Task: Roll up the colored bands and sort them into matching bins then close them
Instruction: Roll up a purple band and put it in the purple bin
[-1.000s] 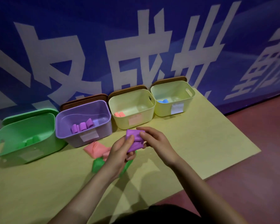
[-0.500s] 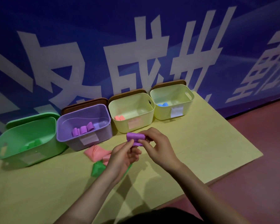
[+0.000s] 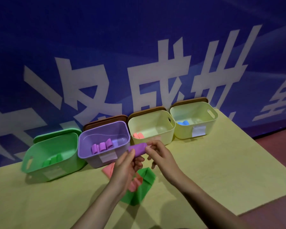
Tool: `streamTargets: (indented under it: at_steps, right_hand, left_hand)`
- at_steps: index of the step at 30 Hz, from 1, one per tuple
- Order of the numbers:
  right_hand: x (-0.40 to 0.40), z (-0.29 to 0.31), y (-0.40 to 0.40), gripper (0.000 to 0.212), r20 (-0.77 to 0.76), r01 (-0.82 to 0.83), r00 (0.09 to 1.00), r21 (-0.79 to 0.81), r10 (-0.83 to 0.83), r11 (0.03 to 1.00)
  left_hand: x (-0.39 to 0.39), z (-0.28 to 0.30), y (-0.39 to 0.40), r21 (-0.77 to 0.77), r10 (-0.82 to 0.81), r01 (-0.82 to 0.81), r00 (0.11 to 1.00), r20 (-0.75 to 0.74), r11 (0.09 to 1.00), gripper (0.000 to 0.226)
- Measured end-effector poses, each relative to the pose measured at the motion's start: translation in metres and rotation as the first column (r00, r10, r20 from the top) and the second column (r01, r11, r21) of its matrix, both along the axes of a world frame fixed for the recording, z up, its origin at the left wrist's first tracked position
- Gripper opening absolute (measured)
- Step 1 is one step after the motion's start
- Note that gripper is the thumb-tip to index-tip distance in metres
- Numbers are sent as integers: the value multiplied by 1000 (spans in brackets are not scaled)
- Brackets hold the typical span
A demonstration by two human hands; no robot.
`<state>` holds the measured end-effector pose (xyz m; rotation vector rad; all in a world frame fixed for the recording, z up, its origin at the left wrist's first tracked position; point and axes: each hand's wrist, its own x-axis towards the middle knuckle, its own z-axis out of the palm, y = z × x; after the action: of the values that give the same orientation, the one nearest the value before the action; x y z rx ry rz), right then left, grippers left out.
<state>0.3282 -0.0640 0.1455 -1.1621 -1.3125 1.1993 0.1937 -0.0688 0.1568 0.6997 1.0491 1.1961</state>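
Green bin [image 3: 40, 156]: smooth moulded plastic, slight sheen.
Purple bin [image 3: 96, 160]: translucent plastic, smooth, faintly glossy, with a matt white paper label [image 3: 108, 157].
Two pale yellow bins [image 3: 157, 138] [image 3: 185, 133]: smooth plastic, satin finish; the right one carried a paper label [image 3: 198, 131].
Brown lids [image 3: 106, 120]: matt, material could not be told.
Purple band [image 3: 138, 149], rolled: soft, matt, rubbery-looking.
Green band [image 3: 139, 194] and pink band [image 3: 108, 170]: flat, matt, pliable.
Counter [image 3: 221, 162]: yellow, matt, smooth sheet.
Backdrop [image 3: 139, 47]: blue printed banner, low sheen.
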Motion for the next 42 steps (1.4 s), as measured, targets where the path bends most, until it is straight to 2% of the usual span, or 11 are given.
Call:
streamTargets:
  at_steps: [2,5,8,13,17,22,25,28,32,36,42]
  right_hand:
    - [-8,1,0,52,-6,-46,999,-52,46,998]
    - [-15,5,0,32,-28,-91,996,-59,90,994]
    - [-16,6,-2,35,-66,-72,996,-99,65,993]
    - [-12,3,-10,41,-112,-70,992,-119,57,990]
    - [-6,-5,-21,45,-149,-73,987,-90,59,993]
    - [-10,-13,-28,30,-170,-44,985,-169,15,985]
    - [-20,-15,-24,28,-163,-81,985,-189,50,979]
    - [-39,-23,-19,39,-131,-119,987,-187,95,975]
    - [-81,-23,-10,32,-52,-153,988,-166,147,974]
    - [-126,-30,0,30,60,-192,978,-129,201,973]
    - [-183,-42,1,36,193,-329,916,-139,351,934]
  left_hand:
    - [-1,-1,1,38,-6,7,1000,-27,999,20]
    - [1,-1,-2,60,-17,22,997,-70,998,22]
    - [1,-5,-4,52,-38,45,991,-131,998,23]
    - [-7,-11,-12,108,-145,203,905,-400,973,26]
    - [-11,-17,-13,83,-271,336,863,-425,938,25]
    - [-6,-32,-23,-48,-291,290,916,-277,956,49]
    - [-2,-40,-33,-48,-112,107,987,-112,993,39]
    - [-2,-43,-43,-139,131,-121,989,68,983,33]
    - [-25,-39,-42,-313,352,-266,899,262,912,32]
    - [-60,-39,-43,-461,492,-285,758,428,840,39]
    - [-116,-52,-54,-541,581,-253,543,606,802,43]
